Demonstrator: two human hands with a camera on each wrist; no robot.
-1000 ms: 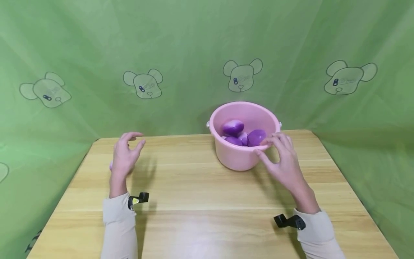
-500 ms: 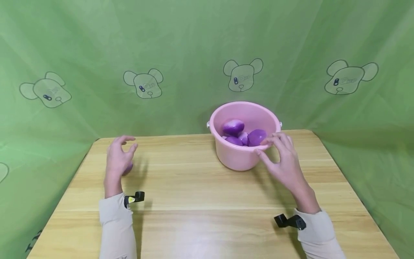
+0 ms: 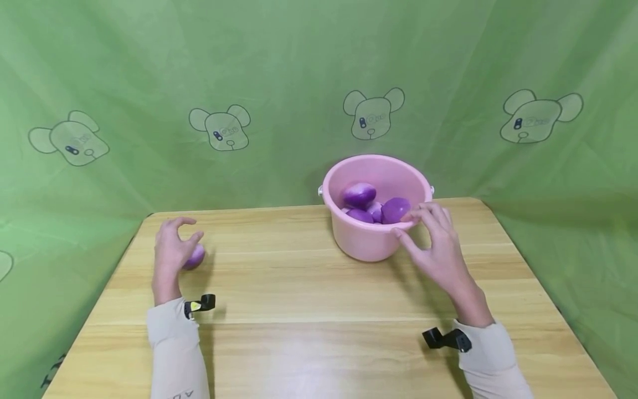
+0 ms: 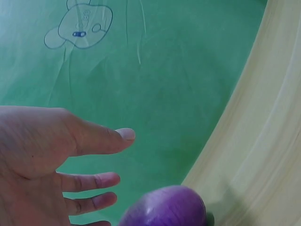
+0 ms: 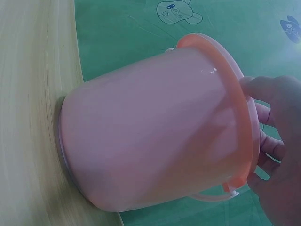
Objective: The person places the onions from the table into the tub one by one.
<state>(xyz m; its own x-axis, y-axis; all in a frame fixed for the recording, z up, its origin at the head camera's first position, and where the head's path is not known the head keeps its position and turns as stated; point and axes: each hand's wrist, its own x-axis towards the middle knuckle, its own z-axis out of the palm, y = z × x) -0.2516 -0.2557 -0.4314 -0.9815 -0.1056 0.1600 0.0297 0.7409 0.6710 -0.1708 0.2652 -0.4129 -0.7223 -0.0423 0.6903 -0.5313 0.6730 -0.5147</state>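
Observation:
My left hand [image 3: 169,248] hovers at the table's far left, thumb and fingers apart and nothing held. Just beside it lies a glossy purple onion [image 3: 195,257], partly hidden by the hand in the head view. The left wrist view has the onion [image 4: 167,207] below the fingertips, with a bit of dark green at its edge. My right hand [image 3: 438,249] pinches the near right rim of a pink bucket [image 3: 366,244], thumb outside and fingers over the inside. Several more purple onions [image 3: 360,195] lie in the bucket.
The bucket stands upright on a light wooden table [image 3: 289,299] near its back edge. A green curtain [image 3: 289,66] with bear-head drawings rises behind and at both sides. A white handle [image 5: 214,197] hangs at the bucket's side.
My left hand has moved left and slightly nearer, uncovering the onion on its right side. My right hand and the bucket hold their places.

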